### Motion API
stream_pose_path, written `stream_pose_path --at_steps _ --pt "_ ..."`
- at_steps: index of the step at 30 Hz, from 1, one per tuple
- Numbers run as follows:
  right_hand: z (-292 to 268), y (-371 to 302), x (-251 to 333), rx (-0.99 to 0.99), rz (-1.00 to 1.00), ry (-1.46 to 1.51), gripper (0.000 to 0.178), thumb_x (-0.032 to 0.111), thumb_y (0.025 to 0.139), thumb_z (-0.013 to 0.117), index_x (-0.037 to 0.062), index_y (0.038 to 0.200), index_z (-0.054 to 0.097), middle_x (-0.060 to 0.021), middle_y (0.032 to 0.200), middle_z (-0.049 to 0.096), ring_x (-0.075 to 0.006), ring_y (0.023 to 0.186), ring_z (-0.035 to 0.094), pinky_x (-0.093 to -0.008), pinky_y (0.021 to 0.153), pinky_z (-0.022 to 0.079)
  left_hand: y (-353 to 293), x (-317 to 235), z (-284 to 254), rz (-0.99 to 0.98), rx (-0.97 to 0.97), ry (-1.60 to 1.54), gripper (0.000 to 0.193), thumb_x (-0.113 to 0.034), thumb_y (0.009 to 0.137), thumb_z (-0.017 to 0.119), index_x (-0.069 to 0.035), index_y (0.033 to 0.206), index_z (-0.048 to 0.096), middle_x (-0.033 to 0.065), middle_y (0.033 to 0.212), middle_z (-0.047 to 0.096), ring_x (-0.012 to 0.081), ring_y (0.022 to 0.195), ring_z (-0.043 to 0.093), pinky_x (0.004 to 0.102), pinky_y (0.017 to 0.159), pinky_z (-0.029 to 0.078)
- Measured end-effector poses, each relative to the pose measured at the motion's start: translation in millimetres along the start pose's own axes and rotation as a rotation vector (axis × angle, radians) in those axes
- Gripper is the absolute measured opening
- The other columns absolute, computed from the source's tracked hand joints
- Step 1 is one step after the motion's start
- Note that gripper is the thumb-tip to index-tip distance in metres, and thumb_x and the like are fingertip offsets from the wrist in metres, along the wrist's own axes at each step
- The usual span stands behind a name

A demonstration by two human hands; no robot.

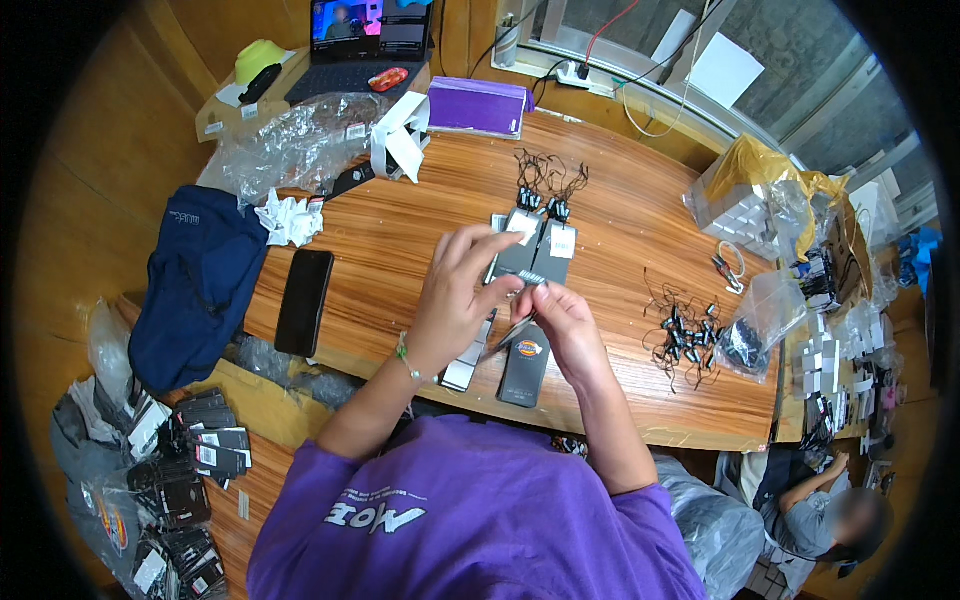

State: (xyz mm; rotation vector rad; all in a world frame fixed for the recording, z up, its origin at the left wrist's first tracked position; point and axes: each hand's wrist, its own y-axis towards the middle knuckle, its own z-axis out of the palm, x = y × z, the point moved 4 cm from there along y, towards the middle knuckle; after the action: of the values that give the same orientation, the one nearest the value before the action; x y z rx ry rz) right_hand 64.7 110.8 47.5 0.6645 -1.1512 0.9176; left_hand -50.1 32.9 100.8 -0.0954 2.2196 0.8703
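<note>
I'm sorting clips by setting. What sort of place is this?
Probably a small workroom for handling product tags: dark tags lie on the wooden table, with a pile of black cords and a clear plastic bag.

Rectangular grey cardboard tags lie between the flat black phone, left, and thin black cords, right
</note>
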Motion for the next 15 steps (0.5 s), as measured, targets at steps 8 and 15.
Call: stream_pose_path --at_steps 8,15 --pt "-8.7 15.3 3.9 -0.2 -0.084 0.204 0.027 0.029 0.093 0.041 0.0083 0.08 0.052 0.0 0.081 0.051 -0.0098 0.079 0.046 -0.0256 0.073 0.037 -36.7 16.2 35.6 -0.321 0.123 -0.314 0.033 0.001 0.083 0.053 -0.003 0.113 0.041 0.0102 0.085 0.058 0.0166 0.079 0.059 0.0262 0.068 0.047" --pt "-63.8 86.9 44.4 -0.377 -0.173 0.163 0.023 0.024 0.093 0.038 0.0109 0.081 0.052 0.001 0.072 0.049 -0.0095 0.069 0.045 -0.0244 0.061 0.035 7.3 92.8 54.4 -0.405 0.206 -0.54 0.02 0.001 0.081 0.055 0.001 0.102 0.055 0.0077 0.087 0.062 0.0107 0.079 0.059 0.0222 0.068 0.048"
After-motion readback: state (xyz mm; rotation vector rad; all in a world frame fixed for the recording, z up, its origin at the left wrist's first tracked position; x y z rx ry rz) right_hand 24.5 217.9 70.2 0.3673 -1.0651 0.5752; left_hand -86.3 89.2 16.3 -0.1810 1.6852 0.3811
